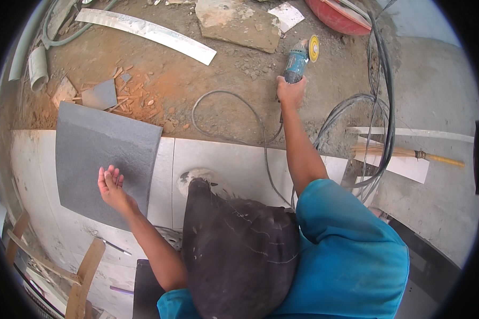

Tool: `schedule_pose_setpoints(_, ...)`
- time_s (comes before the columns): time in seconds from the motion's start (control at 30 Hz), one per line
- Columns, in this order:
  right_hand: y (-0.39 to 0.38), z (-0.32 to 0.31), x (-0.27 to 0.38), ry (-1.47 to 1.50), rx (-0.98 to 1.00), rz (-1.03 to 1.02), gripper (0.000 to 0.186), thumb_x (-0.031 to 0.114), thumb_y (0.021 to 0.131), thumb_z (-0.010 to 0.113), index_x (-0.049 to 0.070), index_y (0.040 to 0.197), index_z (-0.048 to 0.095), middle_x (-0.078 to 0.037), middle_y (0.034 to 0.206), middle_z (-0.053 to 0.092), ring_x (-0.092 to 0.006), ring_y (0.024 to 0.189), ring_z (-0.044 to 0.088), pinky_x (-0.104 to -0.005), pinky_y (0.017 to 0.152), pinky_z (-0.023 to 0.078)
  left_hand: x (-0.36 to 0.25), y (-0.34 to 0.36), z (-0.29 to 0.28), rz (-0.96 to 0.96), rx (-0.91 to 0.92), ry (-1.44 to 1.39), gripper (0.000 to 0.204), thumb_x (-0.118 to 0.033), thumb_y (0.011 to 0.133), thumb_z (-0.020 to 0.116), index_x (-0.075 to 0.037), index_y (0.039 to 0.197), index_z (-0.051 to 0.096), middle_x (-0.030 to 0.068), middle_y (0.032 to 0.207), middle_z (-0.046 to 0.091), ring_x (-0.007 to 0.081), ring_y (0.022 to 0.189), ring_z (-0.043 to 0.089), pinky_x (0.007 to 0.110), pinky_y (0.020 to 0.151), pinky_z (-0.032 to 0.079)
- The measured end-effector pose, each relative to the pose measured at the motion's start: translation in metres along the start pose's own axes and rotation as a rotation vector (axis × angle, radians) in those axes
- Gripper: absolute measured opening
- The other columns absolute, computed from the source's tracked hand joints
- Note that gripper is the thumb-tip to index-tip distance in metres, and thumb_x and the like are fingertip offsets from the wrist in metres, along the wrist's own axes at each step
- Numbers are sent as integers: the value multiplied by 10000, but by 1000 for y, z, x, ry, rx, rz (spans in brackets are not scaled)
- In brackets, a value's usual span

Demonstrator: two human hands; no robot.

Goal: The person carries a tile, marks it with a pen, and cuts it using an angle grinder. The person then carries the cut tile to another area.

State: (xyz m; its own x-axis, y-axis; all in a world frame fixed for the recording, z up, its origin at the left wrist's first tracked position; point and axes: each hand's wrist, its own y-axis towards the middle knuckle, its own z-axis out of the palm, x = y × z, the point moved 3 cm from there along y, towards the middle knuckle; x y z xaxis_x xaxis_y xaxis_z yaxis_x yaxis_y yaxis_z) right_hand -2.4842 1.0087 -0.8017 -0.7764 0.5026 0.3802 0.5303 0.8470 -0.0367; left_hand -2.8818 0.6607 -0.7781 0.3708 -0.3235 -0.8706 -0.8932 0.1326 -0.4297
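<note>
My right hand (291, 91) is closed around the body of a blue-green angle grinder (296, 66), held out over the bare ground. A yellow disc (314, 48) is fitted at the tool's far end, and a dark cord trails back from its handle. Over a large dark grey tile (109, 143), my left hand (112, 187) is turned palm up with its fingers loosely curled and apart. Nothing shows in it. That tile lies on top of pale floor tiles (213, 154) at the left.
Loops of black cable (386, 106) hang at the right, near a yellow-handled broom (436, 158). A white strip (149, 34) and a stone slab (239, 26) lie on the dirt ahead. Broken pieces (100, 95) sit beyond the grey tile. A red basin (338, 18) stands far right.
</note>
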Motion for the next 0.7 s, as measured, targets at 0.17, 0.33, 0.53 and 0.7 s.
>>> schedule_pose_setpoints(0.17, 33, 12, -27, -134, -28, 96, 866, 388, 711, 781, 125, 1397, 322, -208, 1280, 475, -392, 1136, 544, -539, 907, 451, 12, 23, -50, 14, -232, 50, 332, -198, 956, 535, -41, 1249, 542, 71, 1123, 641, 176, 1023, 584, 322, 871, 452)
schedule_pose_setpoints(0.33, 39, 31, -30, -103, -68, 100, 964, 452, 661, 823, 113, 1408, 316, -227, 1306, 480, -392, 1193, 507, -516, 978, 424, 51, 46, -102, -23, -430, 169, 390, -203, 908, 597, -31, 1253, 538, 72, 1112, 621, 181, 1029, 561, 311, 873, 435)
schedule_pose_setpoints(0.53, 49, 38, -44, -5, 14, -9, 1010, 499, 650, 826, -17, 1367, 336, -263, 1314, 496, -389, 1229, 496, -458, 1016, 403, 89, 51, -159, -114, -622, 270, 412, -222, 874, 633, -12, 1224, 581, 144, 1138, 619, 247, 1039, 579, 353, 893, 468)
schedule_pose_setpoints(0.7, 64, 44, -54, -17, 60, -75, 998, 532, 666, 806, -80, 1325, 370, -265, 1289, 526, -394, 1196, 527, -438, 1019, 396, 69, 21, -151, -361, -722, 536, 552, -330, 814, 680, -24, 1261, 576, 203, 1236, 591, 329, 1144, 570, 420, 955, 490)
